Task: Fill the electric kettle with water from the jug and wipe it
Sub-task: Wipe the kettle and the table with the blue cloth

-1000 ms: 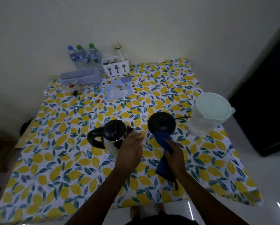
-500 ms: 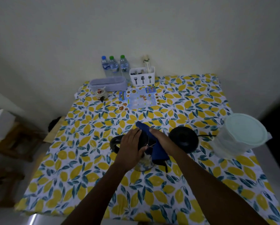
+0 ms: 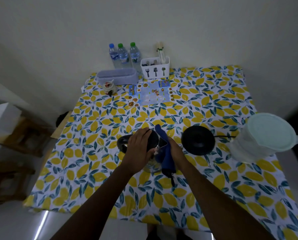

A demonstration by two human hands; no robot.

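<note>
The counter, under its lemon-print cloth, carries everything I need. Biggest on it is the jug at my right, lid on, standing well apart from my hands and untouched, so I judge the filling is behind me and this is the wiping step. Just left of the jug sits the black kettle base, bare, its cord running off toward the jug.

The kettle stands on the cloth in front of me, off its base, handle pointing left. My left hand lies over its lid, fingers curled down around the top, a steadying grip pressed onto the kettle. My right hand is closed on the blue cloth, holding it flat against the kettle's right side; one end of the cloth sticks up past the lid, the other hangs toward me.

Next, I think, I must draw the cloth round the body while the left hand keeps the kettle from turning or tipping, then lift it onto the base.

As for writing: the blue leaflet at the back shows food pictures, but its text is too small to read. The three bottles have labels I cannot make out. The white cutlery holder bears only fork, knife and spoon symbols.
</note>
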